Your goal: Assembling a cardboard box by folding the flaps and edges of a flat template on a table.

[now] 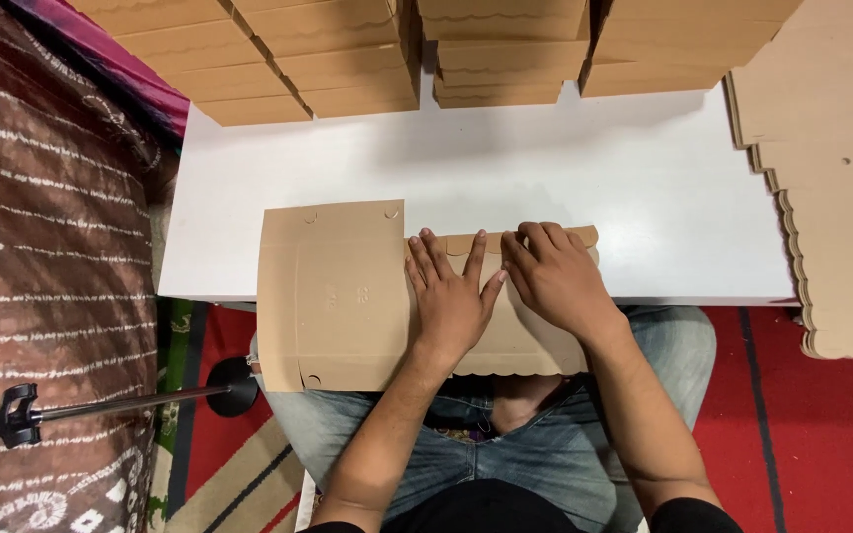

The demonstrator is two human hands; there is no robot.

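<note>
A flat brown cardboard box blank (333,296) lies across the near edge of a white table (565,178) and over my lap. My left hand (451,296) presses flat on its middle, fingers spread. My right hand (555,276) rests just to the right, fingers curled over the scalloped far flap (491,240) of the blank. The two hands touch at the thumbs. Neither hand lifts the cardboard; both press down on it.
Stacks of folded cardboard boxes (348,59) line the table's far edge. A pile of flat scalloped blanks (836,168) sits at the right. A patterned brown cloth (41,247) is at the left, with a black stand (101,407) beside a red rug (812,434).
</note>
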